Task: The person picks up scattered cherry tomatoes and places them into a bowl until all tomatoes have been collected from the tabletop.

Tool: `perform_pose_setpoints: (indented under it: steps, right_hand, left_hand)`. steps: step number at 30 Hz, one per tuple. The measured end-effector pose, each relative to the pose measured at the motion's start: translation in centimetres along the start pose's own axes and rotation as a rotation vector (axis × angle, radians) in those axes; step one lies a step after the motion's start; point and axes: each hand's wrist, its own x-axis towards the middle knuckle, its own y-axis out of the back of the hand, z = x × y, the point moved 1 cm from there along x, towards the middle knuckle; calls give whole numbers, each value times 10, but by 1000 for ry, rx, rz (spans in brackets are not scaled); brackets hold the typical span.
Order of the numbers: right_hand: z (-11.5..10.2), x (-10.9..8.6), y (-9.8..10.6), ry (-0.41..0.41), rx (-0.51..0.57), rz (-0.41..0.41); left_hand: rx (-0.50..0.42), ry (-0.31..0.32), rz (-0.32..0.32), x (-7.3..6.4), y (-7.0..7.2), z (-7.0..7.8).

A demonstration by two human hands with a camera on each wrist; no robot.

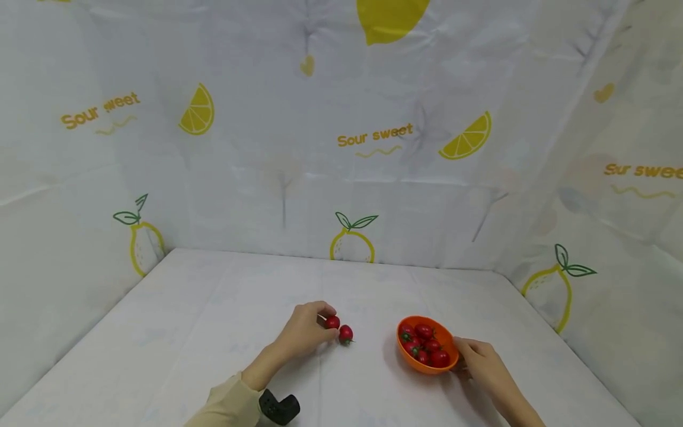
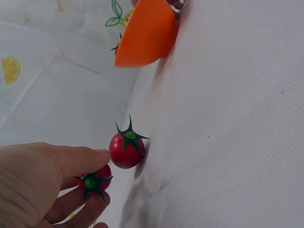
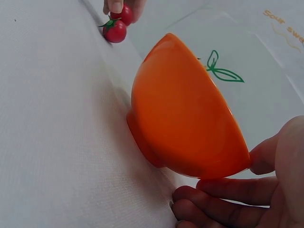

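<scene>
My left hand [image 1: 305,329] pinches a red cherry tomato [image 1: 332,322] between thumb and fingers, low over the table. A second cherry tomato [image 2: 126,149] with a green star-shaped calyx lies on the cloth beside my thumb tip, close to the held one. To the right stands an orange bowl [image 3: 185,114] with several cherry tomatoes [image 1: 424,331] in it. My right hand [image 1: 482,362] grips the bowl's right side, thumb at the rim and fingers beneath it. In the right wrist view, the left hand shows only partly at the top.
A white cloth [image 1: 213,308] covers the table. Behind and at both sides hang white sheets [image 1: 256,196] printed with lemons and lettering. A black band [image 1: 279,407] sits at the left wrist, below a beige sleeve [image 1: 232,403].
</scene>
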Motion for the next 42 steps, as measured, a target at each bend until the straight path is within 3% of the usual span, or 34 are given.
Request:
perform_pose_setpoints:
  steps: [11,30,42]
  right_hand:
    - [0,-1,0,18,14,6]
    - [2,1,1,-2,3,-6]
    - [2,0,0,23,1,5]
  left_hand:
    - [16,-45,80,1,2,8]
    - [33,-52,88,2,-5,16]
    - [-22,-75,73,1,-10,25]
